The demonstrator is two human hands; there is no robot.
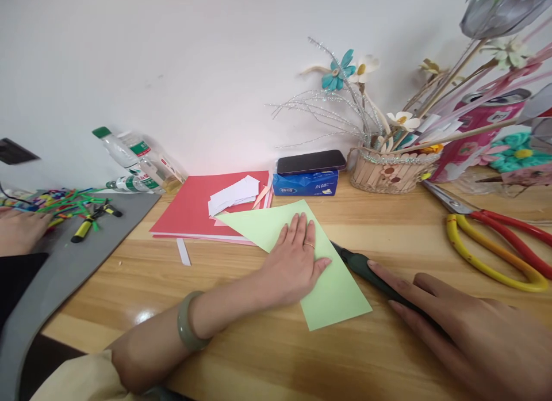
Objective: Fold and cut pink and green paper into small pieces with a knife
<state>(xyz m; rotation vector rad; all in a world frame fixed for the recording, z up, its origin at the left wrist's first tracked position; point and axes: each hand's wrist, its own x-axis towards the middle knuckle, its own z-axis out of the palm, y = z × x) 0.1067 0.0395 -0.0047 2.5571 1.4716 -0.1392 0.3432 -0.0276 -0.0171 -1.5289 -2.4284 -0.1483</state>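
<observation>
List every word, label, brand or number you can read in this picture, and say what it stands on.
No text reads clearly.
Blue tissue pack under the phone: white print, too blurred to read.
Water bottles by the wall: green and white labels, too small to read.
Pink can: a small label, illegible.
Green paper under the left hand: blank.

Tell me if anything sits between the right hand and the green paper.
Only the dark tool: the right hand lies on it, and its tip runs along the green paper's right edge. The left hand presses the paper flat.
</observation>
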